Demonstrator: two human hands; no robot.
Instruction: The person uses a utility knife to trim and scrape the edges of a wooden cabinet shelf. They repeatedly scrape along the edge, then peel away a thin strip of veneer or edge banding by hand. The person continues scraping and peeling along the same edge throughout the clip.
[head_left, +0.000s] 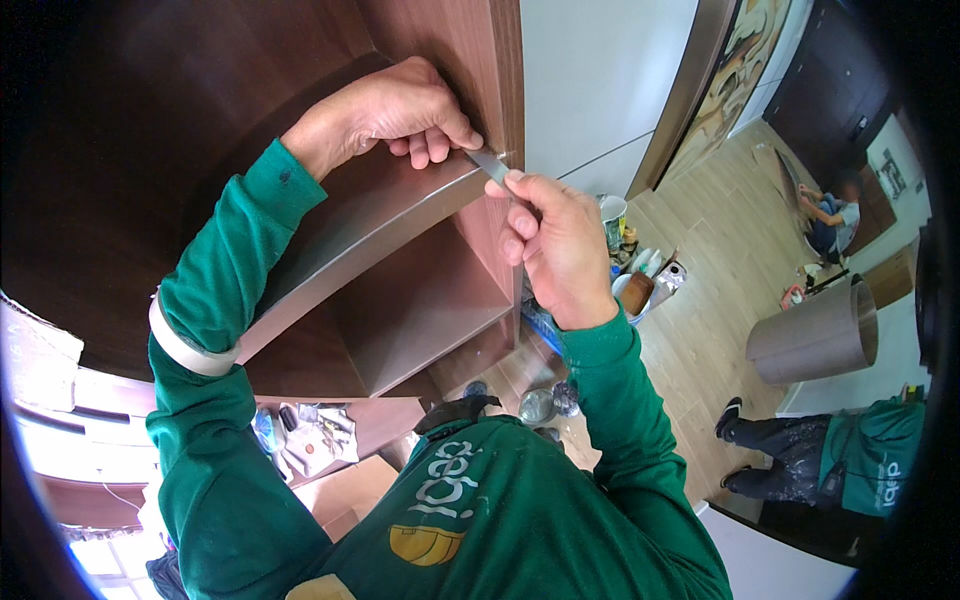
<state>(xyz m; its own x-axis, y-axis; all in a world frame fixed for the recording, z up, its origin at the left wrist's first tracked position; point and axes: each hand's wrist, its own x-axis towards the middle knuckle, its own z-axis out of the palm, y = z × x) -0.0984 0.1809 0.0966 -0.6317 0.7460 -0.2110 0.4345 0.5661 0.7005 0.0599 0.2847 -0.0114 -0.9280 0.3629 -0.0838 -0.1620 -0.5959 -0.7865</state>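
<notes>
A flat grey metal strip (487,162) lies at the right end of a brown wood-grain shelf (400,196), where the shelf meets an upright panel (505,80). My right hand (562,245) pinches its near end between thumb and fingers. My left hand (405,108) reaches over the shelf from the left, fingers curled, its fingertips pressed at the strip's far end. Whether the strip is a scraper or a loose piece of trim I cannot make out. A white ring like a tape roll (185,345) sits around my left sleeve.
Below is a lower shelf (430,330). On the floor to the right stand a white bucket (613,215) and a container of tools and bottles (640,290). Farther right are a rolled brown sheet (812,332), a person in green (870,455) and a seated person (832,218).
</notes>
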